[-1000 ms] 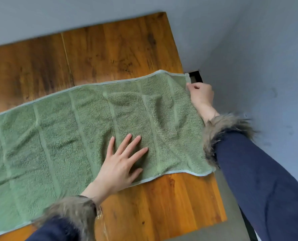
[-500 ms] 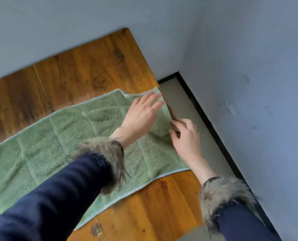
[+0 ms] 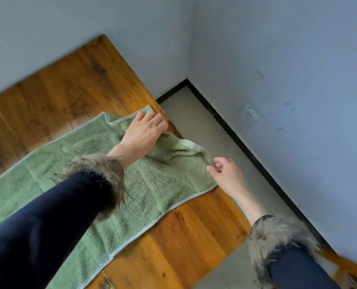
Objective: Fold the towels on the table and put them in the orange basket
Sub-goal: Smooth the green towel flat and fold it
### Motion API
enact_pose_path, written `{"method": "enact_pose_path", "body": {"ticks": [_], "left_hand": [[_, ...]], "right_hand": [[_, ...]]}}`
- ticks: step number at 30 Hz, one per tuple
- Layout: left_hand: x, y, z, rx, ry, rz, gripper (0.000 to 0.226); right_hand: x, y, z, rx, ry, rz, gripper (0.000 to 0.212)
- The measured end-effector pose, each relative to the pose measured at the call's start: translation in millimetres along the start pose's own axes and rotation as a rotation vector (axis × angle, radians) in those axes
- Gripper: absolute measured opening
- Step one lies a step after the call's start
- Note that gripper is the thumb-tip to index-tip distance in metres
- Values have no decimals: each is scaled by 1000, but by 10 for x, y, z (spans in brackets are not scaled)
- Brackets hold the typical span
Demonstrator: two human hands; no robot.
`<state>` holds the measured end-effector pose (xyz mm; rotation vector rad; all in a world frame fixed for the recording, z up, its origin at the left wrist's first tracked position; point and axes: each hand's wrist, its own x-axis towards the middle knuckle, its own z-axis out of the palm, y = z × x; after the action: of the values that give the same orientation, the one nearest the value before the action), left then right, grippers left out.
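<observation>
A green towel [image 3: 152, 184] lies spread lengthwise on the wooden table [image 3: 69, 90], its right end at the table's right edge. My left hand [image 3: 144, 130] reaches across it and grips the far right corner, which is lifted into a small fold. My right hand [image 3: 225, 174] pinches the towel's right hem near the near corner, and that edge is raised off the table. The orange basket is not in view.
The table's right edge [image 3: 231, 205] drops to a grey floor [image 3: 204, 126]. Grey walls meet in a corner behind, with a black skirting board [image 3: 246, 151] and a wall socket [image 3: 249, 115]. A wooden piece [image 3: 348, 265] shows at the lower right.
My left hand went from lying flat on the towel to gripping its far right corner. My right hand shifted from that far corner towards me and now pinches the right hem. The view turned right.
</observation>
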<state>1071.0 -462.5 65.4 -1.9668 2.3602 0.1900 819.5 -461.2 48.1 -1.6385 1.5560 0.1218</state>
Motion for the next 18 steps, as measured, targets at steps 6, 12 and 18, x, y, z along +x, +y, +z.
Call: {"method": "enact_pose_path", "body": {"ticks": [6,12,18], "left_hand": [[-139,-34,-105,-57,71,-92,18],[-726,-102,-282,-290,273,-320,12],[-1472,-418,-438,-404,395,-595,15]], "right_hand": [[-17,-19,-88,112,-95,150,38],[-305,-354,7,111,181,10,18],[-790,-996,208,19,107,-311,15]]}}
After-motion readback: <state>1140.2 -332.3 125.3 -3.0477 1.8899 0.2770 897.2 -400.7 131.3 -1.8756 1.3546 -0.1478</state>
